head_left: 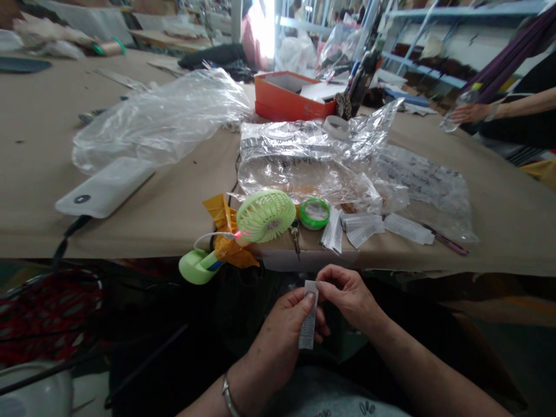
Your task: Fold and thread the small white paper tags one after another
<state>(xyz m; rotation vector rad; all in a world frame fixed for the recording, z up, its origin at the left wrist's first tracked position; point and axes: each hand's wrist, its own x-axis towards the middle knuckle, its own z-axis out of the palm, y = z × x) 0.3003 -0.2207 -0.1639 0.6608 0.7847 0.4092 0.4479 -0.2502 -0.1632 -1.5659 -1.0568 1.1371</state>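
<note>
A narrow white printed label [307,331] is gripped upright between the thumb and fingers of my left hand [278,327], in front of the table edge. My right hand [351,294] is closed in a pinch at the label's upper right corner. On the table just beyond lie fanned stacks of similar white labels [362,230], a green round tin [314,214] with pale contents, and a small pointed metal tool [296,236]. A light green handheld fan [267,217] leans at the edge, with orange-brown tape [223,217] around its handle.
Clear plastic bags [299,168] with handwriting cover the table's middle. Behind them stands an orange box [275,101] near a tape roll [336,126]. A white power bank [104,188] with a cable lies left. At the right, another person's hand [469,114] holds a bottle [454,119].
</note>
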